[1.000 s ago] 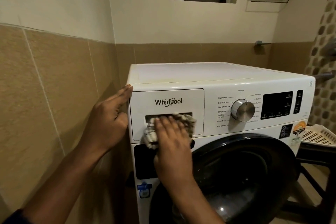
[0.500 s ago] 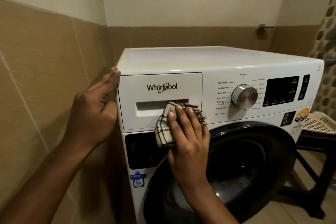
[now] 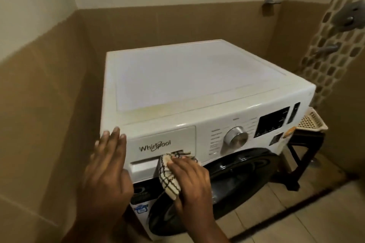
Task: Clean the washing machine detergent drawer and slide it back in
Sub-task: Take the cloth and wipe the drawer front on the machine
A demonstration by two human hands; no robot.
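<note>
The detergent drawer (image 3: 177, 136) sat fully home in the washing machine (image 3: 197, 77), its face flush with the front panel, at 9 o'clock from the dial (image 3: 236, 139). The left hand (image 3: 107, 165) lay with straight fingers against the machine's front left corner edge, at 9 o'clock from the drawer, holding nothing. The right hand (image 3: 192, 181) gripped a checked cloth (image 3: 167, 177), fingers curled over it and pressing it into the right end of the handle recess (image 3: 144, 162). The cloth's loose end hung over the drawer's lower edge towards the black door (image 3: 237, 171). The tiled wall (image 3: 49, 114) stood close along the machine's left side. At 3 o'clock, a dark stool (image 3: 304, 150) carrying a basket (image 3: 311, 122) stood just beside the cabinet. The floor (image 3: 296, 213) showed at 5 o'clock.
</note>
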